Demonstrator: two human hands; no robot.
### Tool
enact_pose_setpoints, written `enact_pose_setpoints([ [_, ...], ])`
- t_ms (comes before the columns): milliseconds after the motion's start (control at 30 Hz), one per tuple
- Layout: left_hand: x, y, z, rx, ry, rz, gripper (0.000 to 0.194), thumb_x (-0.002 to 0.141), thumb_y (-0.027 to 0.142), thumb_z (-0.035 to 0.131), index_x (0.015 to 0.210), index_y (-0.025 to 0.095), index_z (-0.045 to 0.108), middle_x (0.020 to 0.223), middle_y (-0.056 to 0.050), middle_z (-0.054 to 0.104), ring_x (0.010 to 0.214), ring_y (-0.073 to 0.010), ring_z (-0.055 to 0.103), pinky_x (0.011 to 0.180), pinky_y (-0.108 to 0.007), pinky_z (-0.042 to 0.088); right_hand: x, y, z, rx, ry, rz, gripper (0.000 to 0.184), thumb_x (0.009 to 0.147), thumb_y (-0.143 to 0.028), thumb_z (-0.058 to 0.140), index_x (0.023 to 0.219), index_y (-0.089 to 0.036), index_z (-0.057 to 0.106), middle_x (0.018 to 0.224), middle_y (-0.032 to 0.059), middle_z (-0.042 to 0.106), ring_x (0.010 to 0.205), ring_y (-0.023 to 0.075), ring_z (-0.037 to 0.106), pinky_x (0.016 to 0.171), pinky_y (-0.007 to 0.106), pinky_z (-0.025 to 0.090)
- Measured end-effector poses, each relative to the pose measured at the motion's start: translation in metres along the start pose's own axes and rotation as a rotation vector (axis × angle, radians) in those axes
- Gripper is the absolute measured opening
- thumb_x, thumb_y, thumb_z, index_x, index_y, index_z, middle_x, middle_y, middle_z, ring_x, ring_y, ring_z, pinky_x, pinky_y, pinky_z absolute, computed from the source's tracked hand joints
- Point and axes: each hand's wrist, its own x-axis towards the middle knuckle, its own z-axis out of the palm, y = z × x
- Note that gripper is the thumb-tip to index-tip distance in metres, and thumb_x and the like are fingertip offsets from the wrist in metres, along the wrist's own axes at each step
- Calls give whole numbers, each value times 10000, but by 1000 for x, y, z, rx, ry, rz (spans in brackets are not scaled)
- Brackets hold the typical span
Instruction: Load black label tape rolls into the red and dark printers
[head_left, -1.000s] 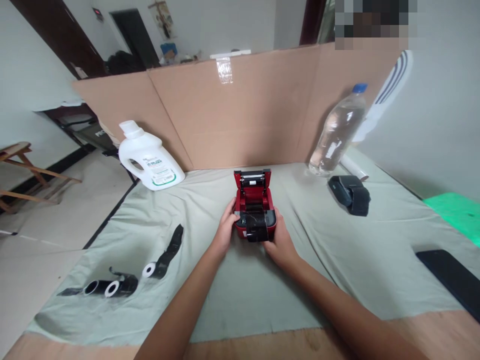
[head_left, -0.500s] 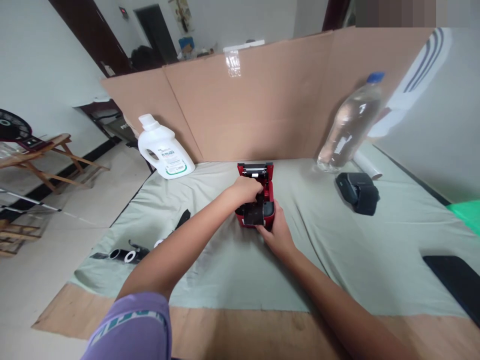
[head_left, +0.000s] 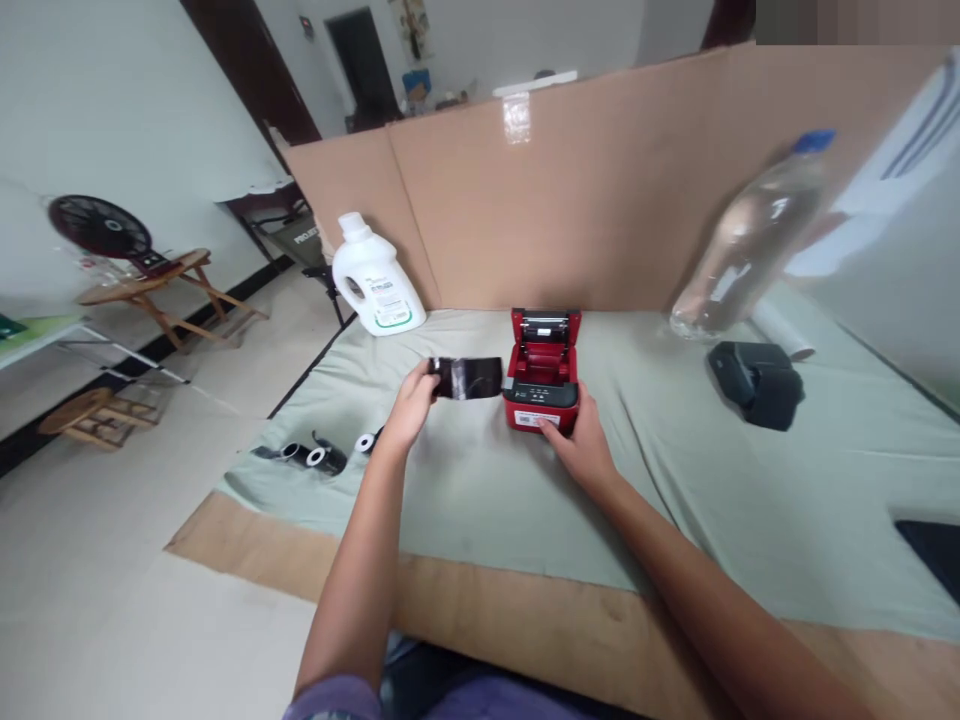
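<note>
A small red label printer (head_left: pixel 541 388) stands with its lid up in the middle of the grey-green cloth (head_left: pixel 675 500). My right hand (head_left: pixel 579 447) grips its front right corner. My left hand (head_left: pixel 410 405) is closed on a black roll with a loose strip (head_left: pixel 469 378), held in the air just left of the printer. Further left, several black rolls with white cores (head_left: pixel 322 456) lie on the cloth.
A white detergent jug (head_left: pixel 375 280) and a clear water bottle (head_left: pixel 750 245) stand before the cardboard screen (head_left: pixel 600 200). A black printer (head_left: pixel 756 380) lies at the right, a dark flat object (head_left: pixel 934 545) at the right edge. A fan (head_left: pixel 101 228) and wooden tables stand on the left.
My left hand reached into the open printer, then lifted the black roll out and carried it to the left. The head turned left; my right hand stayed on the printer.
</note>
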Motion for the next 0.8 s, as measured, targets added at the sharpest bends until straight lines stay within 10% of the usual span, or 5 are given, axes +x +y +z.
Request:
enact_pose_setpoints([
  [133,-54,-37,-35,-180,213,-205,283,820,459,538,904,197,603,819,-3,591,736,-158,558,631,-242,453,2,1,1,-32,10,-12,831,842,-406,710,1539,-194,308,1428,166,513,1309,320,509,1101,515,430],
  [267,-88,-49,-67,-34,330,-108,316,812,498,659,830,188,601,771,11,554,743,-149,536,712,-246,451,3,0,0,-62,19,-28,803,837,-415,718,1518,-193,354,1394,166,540,1264,314,539,1082,504,439],
  [533,-84,-56,-138,623,484,-132,336,799,473,704,992,198,721,778,-17,631,740,-188,595,738,-288,448,3,-3,0,-113,12,12,801,828,-456,724,1503,-199,379,1343,155,578,1185,310,584,996,479,488],
  [800,-96,-83,-131,904,509,-260,344,822,416,691,1115,237,721,931,-81,730,990,-279,662,920,-390,449,6,-6,1,-140,36,-14,734,807,-464,738,1430,-200,454,1297,148,598,1133,317,608,968,477,504],
])
